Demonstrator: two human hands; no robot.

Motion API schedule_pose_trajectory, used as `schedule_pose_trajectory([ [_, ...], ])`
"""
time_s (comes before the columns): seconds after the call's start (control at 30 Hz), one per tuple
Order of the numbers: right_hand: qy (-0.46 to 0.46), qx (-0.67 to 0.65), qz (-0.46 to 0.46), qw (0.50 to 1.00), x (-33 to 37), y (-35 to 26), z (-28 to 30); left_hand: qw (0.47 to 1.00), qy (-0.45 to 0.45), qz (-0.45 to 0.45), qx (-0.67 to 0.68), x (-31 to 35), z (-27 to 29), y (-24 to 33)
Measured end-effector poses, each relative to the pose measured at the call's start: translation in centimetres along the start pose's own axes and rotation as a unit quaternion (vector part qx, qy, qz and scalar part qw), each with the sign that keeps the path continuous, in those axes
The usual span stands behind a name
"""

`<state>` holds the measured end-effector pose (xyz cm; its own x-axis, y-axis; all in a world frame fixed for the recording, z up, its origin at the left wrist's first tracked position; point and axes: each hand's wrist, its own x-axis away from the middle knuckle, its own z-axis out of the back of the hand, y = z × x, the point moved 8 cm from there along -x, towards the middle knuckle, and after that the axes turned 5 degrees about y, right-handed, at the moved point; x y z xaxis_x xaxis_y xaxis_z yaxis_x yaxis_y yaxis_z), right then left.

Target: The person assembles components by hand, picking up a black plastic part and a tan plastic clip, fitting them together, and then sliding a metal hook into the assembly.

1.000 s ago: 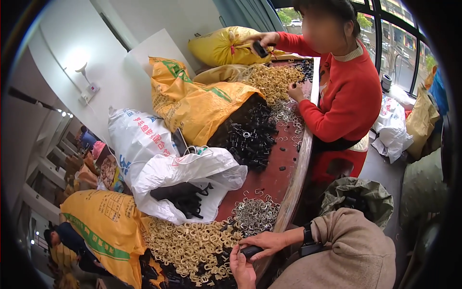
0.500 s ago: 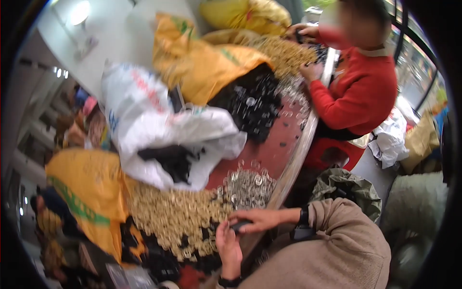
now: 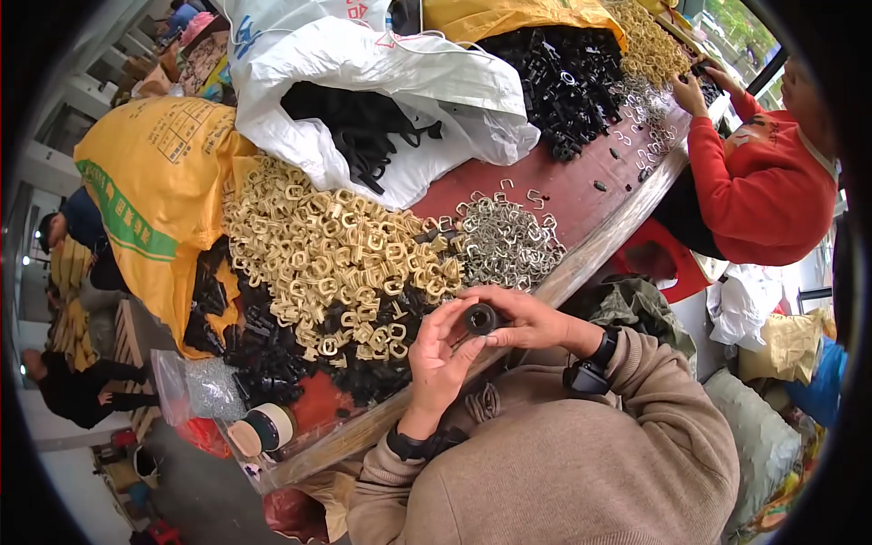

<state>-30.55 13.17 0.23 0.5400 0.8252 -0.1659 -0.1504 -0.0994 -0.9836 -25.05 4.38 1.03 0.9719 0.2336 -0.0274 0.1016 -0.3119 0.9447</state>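
Note:
Between my two hands, in front of the table's near edge, is a small black round part [image 3: 480,318] with a hole in its end facing up. My right hand [image 3: 531,320] grips it from the right, with thumb and fingers on its side. My left hand [image 3: 434,363] is curled around its left side, with the thumb just below it. Just beyond my hands lie a heap of tan plastic buckle-like pieces [image 3: 336,254] and a smaller heap of bent metal wire loops [image 3: 509,238]. Black plastic parts [image 3: 272,350] spread along the heap's near left.
A white woven sack [image 3: 381,73] holding black strap-like pieces lies open on the red table [image 3: 472,186]. An orange sack [image 3: 154,154] stands left, a tape roll [image 3: 268,427] at the near corner. A person in red [image 3: 763,177] works at the right side.
The view has shifted, so the table's contents sit higher in it. My left hand, earlier open-palmed below a dark piece in my right hand, now closes around the black part too.

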Motion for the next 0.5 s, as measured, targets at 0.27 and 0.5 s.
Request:
schedule_pose_trajectory([
  [0.27,0.002,0.052,0.007,0.999,-0.20,0.98,0.13,0.998,-0.005,-0.021,-0.057,-0.26,0.02,-0.28],
  [0.5,0.026,0.089,0.025,0.995,-0.60,1.13,0.25,0.995,0.003,-0.031,-0.095,-0.68,0.20,-0.62],
])
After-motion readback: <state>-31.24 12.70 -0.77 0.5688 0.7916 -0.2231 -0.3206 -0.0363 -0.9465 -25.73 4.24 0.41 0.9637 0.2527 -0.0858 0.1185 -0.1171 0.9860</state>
